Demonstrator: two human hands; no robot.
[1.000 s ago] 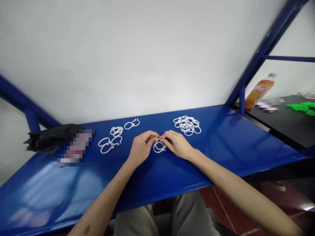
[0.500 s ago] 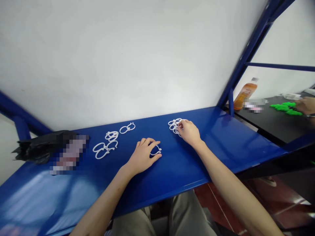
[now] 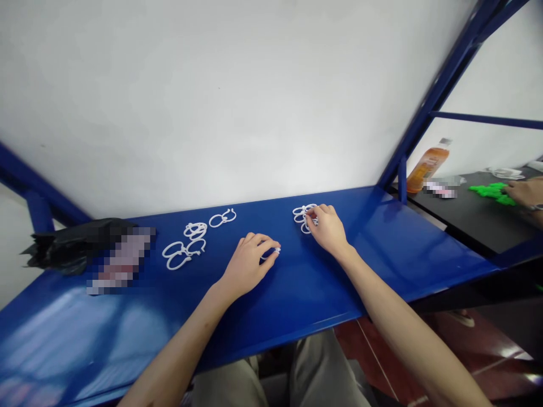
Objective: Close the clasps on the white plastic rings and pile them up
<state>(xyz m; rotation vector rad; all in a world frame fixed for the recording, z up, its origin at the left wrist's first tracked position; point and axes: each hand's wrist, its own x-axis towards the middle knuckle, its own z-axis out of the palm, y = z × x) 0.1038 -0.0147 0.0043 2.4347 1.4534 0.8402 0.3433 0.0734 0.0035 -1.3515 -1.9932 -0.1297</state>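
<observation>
- On my head feed I see the left hand (image 3: 251, 261) curled over a white ring (image 3: 277, 249), its end between thumb and forefinger.
- I see the right hand (image 3: 328, 229) with fingertips at a ring pile (image 3: 303, 211).
- Leftward, more white rings (image 3: 195, 228) lie on the blue table (image 3: 271, 316).
- Far right, a co-worker's hand (image 3: 528, 191) meets green pieces (image 3: 487, 191).

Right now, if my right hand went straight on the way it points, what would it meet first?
Most likely the pile of white rings: your right hand overlaps them in the picture, though exact contact is hard to judge.
</observation>
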